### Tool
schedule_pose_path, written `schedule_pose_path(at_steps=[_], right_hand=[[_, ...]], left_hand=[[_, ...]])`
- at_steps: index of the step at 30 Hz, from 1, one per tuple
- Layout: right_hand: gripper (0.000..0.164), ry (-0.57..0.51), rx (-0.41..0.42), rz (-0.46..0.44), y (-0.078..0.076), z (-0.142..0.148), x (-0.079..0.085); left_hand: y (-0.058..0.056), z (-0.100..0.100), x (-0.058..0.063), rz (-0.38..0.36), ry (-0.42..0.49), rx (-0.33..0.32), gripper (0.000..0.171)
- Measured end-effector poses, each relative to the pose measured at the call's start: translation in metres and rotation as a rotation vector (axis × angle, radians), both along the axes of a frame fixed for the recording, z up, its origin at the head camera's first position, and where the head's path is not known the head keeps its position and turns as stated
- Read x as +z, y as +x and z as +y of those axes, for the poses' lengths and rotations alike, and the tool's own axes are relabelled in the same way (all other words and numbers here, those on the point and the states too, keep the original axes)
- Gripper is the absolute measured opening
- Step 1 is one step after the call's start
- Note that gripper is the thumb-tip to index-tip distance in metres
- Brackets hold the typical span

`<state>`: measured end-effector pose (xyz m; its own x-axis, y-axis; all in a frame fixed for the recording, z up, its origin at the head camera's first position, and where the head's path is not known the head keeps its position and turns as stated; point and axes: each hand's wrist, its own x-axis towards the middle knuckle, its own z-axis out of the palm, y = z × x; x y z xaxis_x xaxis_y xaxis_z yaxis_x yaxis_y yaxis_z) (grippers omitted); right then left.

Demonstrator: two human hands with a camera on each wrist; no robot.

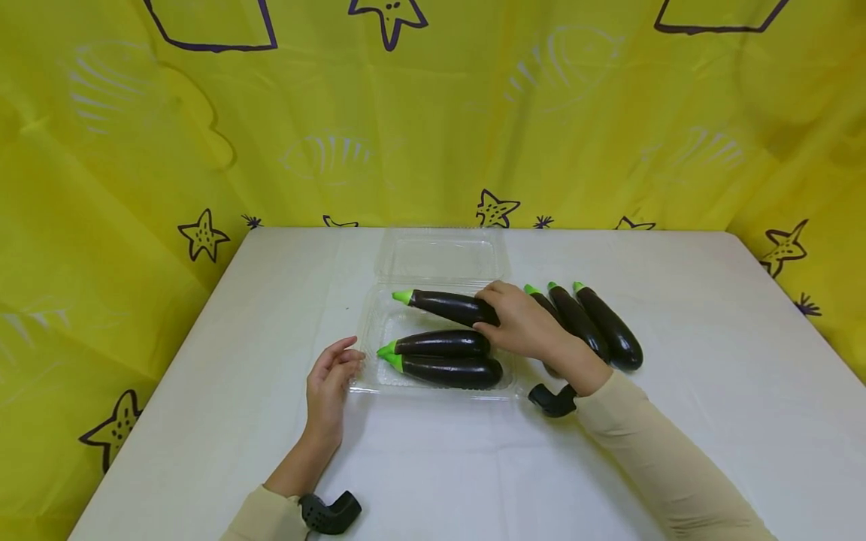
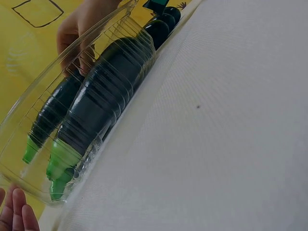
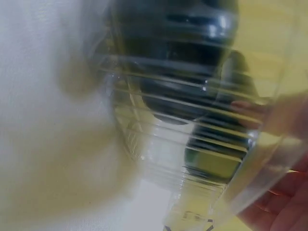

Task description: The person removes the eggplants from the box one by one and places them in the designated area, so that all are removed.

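Observation:
In the head view, my right hand [image 1: 521, 321] grips the blunt end of a dark eggplant [image 1: 446, 305] with a green stem, over the back of a clear plastic container [image 1: 398, 321]. Two more eggplants lie side by side inside, a rear one [image 1: 443, 343] and a front one [image 1: 452, 372], stems to the left. My left hand [image 1: 328, 387] is at the container's left edge, fingers loosely bent and holding nothing. The left wrist view shows its fingertips [image 2: 19, 207] close to the container's rim; whether they touch is unclear. The right wrist view is blurred through the clear wall.
The container's clear lid [image 1: 443, 259] lies folded back behind it. Right of the container are three eggplants, the outermost one [image 1: 609, 328] farthest right, one partly hidden by my right hand. A white-covered table [image 1: 704, 353] lies beneath, with a yellow patterned cloth [image 1: 433, 98] behind.

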<state>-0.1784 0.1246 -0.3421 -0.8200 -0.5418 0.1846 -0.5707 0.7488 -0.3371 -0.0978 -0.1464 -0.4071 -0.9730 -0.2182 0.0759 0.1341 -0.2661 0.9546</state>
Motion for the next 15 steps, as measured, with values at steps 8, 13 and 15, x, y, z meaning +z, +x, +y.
schedule_pose_path(at_steps=[8,13,15], right_hand=[[0.043,-0.07,-0.024,0.021,0.004,0.012,0.005],[0.044,-0.105,-0.037,0.031,0.008,0.016,0.013],[0.044,-0.107,-0.054,0.028,0.009,0.019,0.015]], left_hand=[[0.0,0.001,0.001,-0.011,-0.017,0.003,0.033],[0.0,0.001,0.001,-0.015,-0.023,0.01,0.033],[0.0,0.001,0.001,-0.017,-0.024,0.006,0.033]])
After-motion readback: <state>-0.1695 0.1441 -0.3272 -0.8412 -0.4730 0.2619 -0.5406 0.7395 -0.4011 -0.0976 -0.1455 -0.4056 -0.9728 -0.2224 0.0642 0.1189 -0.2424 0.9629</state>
